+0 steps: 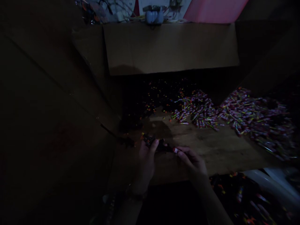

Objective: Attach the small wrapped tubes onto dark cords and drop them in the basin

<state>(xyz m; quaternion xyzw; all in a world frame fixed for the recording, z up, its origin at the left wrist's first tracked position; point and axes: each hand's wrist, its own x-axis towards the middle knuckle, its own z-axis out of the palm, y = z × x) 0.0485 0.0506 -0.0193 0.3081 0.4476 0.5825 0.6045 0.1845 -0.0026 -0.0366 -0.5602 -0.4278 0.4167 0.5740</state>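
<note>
My left hand [147, 156] is closed round a dark, knobbly plastic piece [161, 145] with a small yellow-orange tip at its left end. It looks like a toy, but the dim light hides its exact kind. With thumb and fingers pinched, my right hand [192, 159] holds a small red-and-white tube [175, 150] against the right end of the dark piece. Whether the tube sits inside that end or only touches it, I cannot tell. Both hands are over the near part of a wooden table [215, 147].
A large pile of small coloured tubes [253, 115] covers the right of the table. Several dark pieces with orange and yellow bits [154, 97] lie at the back. Cardboard [173, 47] stands behind and to the left. A bag of dark pieces [262, 173] is at lower right.
</note>
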